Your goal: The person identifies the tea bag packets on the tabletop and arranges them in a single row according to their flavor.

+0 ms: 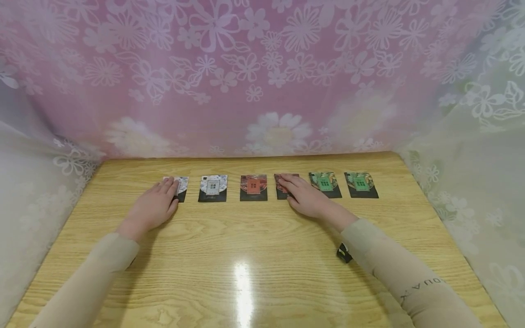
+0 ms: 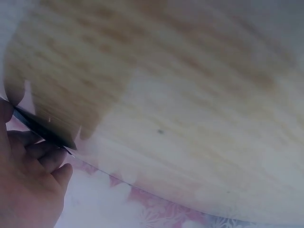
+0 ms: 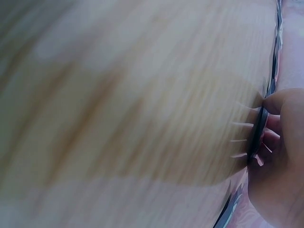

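Flat packets with black lower parts lie in a row along the far part of the table. My left hand (image 1: 152,206) rests on the leftmost white-and-black packet (image 1: 183,186), covering much of its left side. Beside it lies a second white packet (image 1: 213,188). A red packet (image 1: 253,187) is near the middle. My right hand (image 1: 308,198) lies over another red packet (image 1: 281,195), fingers extended across it and thumb by its lower edge. In the wrist views, the left packet (image 2: 45,128) and right packet (image 3: 258,130) appear edge-on beneath the fingers.
Two green packets (image 1: 328,183) lie at the right end of the row, the nearer one close to my right wrist. A small black object (image 1: 344,253) shows beside the right sleeve. Floral curtains (image 1: 262,82) hang behind and beside the wooden table (image 1: 213,255).
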`<action>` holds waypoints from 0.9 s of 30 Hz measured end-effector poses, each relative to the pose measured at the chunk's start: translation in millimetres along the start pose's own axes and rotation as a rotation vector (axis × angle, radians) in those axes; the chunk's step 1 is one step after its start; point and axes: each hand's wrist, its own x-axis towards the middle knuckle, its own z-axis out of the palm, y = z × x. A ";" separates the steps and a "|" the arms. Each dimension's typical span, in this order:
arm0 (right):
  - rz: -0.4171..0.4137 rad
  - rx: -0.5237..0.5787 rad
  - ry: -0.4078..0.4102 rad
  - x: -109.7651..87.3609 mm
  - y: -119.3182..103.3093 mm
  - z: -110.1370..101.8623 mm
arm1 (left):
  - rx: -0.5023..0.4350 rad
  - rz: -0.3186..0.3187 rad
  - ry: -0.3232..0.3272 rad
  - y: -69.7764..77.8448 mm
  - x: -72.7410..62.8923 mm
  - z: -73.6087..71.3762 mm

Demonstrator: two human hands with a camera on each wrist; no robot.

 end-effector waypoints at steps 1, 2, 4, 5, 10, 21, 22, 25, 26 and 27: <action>-0.003 -0.002 0.001 0.1 0.3 0.6 | 0.002 0.002 -0.001 0.8 0.8 0.2; -0.006 -0.002 0.003 -0.1 0.1 0.8 | 0.002 0.003 -0.002 1.7 1.4 0.3; -0.012 -0.001 0.007 -0.3 0.0 1.0 | 0.005 0.003 -0.003 3.1 2.2 0.5; -0.013 0.000 0.008 -0.5 -0.2 0.9 | 0.006 0.002 -0.002 3.5 2.6 0.4; -0.003 0.003 -0.002 0.1 -0.4 -0.1 | 0.007 -0.003 0.003 5.0 3.2 -1.9; 0.015 -0.082 -0.053 1.8 -4.9 -6.8 | 0.012 -0.005 0.000 7.4 1.9 -5.2; 0.015 -0.089 -0.057 1.9 -5.5 -8.0 | 0.011 -0.004 0.001 7.3 2.0 -5.1; 0.013 -0.096 -0.065 2.9 -5.8 -9.9 | 0.010 0.001 0.006 6.8 2.3 -4.9; 0.013 -0.098 -0.064 3.0 -5.6 -10.1 | 0.012 0.004 0.009 6.5 2.3 -4.9; 0.014 -0.098 -0.064 2.8 -5.7 -10.9 | 0.014 0.005 0.011 6.6 2.1 -5.1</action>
